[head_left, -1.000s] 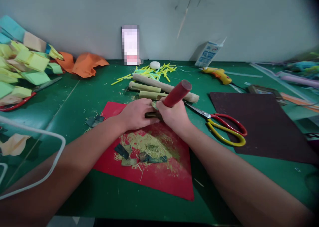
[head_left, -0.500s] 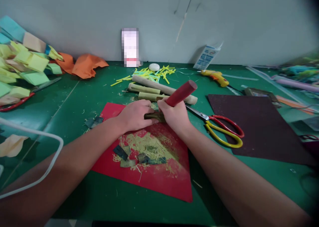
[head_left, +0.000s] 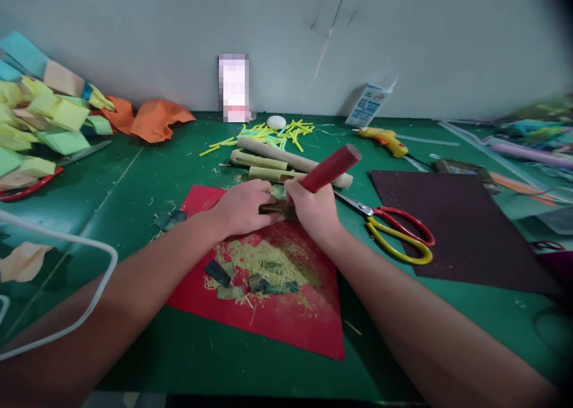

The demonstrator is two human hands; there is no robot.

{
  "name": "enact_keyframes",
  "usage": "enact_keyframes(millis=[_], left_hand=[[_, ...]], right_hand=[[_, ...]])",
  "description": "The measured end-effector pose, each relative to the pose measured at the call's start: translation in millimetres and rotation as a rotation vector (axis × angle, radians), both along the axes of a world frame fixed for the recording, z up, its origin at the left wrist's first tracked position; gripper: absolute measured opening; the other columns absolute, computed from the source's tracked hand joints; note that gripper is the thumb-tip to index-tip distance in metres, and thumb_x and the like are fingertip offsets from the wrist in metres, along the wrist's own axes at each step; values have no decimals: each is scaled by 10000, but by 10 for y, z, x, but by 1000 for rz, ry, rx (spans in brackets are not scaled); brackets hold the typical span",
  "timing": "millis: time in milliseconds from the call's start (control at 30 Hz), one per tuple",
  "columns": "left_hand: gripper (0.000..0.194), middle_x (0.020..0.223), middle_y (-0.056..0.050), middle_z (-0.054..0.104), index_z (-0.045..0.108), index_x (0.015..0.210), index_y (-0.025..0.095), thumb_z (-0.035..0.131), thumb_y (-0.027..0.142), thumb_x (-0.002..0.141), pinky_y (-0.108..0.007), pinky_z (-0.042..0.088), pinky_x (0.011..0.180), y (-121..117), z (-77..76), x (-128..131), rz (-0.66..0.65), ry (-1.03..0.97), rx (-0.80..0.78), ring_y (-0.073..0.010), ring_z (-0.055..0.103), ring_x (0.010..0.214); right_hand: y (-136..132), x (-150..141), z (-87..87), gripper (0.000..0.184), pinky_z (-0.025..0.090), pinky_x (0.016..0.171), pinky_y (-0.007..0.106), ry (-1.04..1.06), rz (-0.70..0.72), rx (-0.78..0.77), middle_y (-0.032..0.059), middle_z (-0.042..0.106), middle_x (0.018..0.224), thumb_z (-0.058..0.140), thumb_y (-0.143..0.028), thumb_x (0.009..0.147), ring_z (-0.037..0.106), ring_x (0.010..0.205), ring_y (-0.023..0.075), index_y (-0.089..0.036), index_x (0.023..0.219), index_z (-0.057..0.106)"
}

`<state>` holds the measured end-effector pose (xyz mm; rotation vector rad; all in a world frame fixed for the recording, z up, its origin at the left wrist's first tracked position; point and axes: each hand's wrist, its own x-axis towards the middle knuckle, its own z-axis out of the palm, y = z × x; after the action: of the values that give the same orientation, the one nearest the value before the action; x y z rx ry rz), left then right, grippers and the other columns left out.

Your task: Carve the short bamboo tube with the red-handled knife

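My left hand [head_left: 244, 208] presses a short olive-brown piece [head_left: 274, 208], perhaps bamboo, down over a red sheet [head_left: 308, 330]. Beside it my right hand [head_left: 316, 208] is wrapped round the red cylindrical handle [head_left: 333, 167] of a tool that slants up to the right; its working end is hidden by the hands. Pale shavings [head_left: 259, 256] and dark green-grey scraps [head_left: 264, 284] lie on the sheet in front of my hands. Just behind them are several pale bamboo-like tubes [head_left: 268, 158].
Scissors [head_left: 396, 229] with red and yellow handles lie to the right, partly over a dark sheet [head_left: 456, 229]. Behind are a yellow glue gun [head_left: 385, 141] and yellow-green strips [head_left: 293, 135]. Folded coloured papers [head_left: 54, 113] are heaped left, near a white cable [head_left: 105, 283].
Both hands stay at almost the same spot. The red handle has tipped slightly to the right. The whole view has shifted a little.
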<state>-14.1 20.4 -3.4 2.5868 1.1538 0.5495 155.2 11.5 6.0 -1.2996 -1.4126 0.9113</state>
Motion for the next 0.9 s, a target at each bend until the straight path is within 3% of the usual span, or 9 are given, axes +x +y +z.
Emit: enact_keyframes(millis=[300, 467, 633, 900], left_hand=[[276, 936, -70, 638, 757, 927, 197, 640, 442, 880, -360, 473, 798, -4, 14, -1, -11, 15, -1, -233, 604, 932], [259, 933, -57, 636, 746, 902, 196, 640, 431, 879, -345, 475, 792, -5, 19, -6, 3, -14, -59, -208, 610, 887], [267, 880, -54, 616, 747, 881, 191, 633, 433, 882, -341, 466, 767, 2, 19, -5, -11, 5, -15, -206, 597, 865], [272, 899, -67, 631, 754, 915, 195, 630, 435, 886, -353, 468, 777, 10, 2, -9, -20, 1, -4, -224, 605, 903]], right_hand=[[40, -6, -39, 228, 321, 555, 299, -122, 2, -2, -54, 407, 527, 550, -244, 705, 380, 554, 111, -231, 538, 395], [-16, -9, 4, 272, 271, 507, 297, -138, 45, -88, -58, 357, 494, 573, -252, 681, 330, 517, 105, -240, 510, 362], [21, -2, -10, 247, 294, 522, 290, 6, -12, 19, -56, 383, 508, 540, -225, 703, 351, 535, 104, -236, 527, 368], [52, -6, -61, 233, 328, 559, 300, -114, -17, 17, -52, 411, 529, 554, -252, 705, 380, 553, 110, -232, 538, 392]])
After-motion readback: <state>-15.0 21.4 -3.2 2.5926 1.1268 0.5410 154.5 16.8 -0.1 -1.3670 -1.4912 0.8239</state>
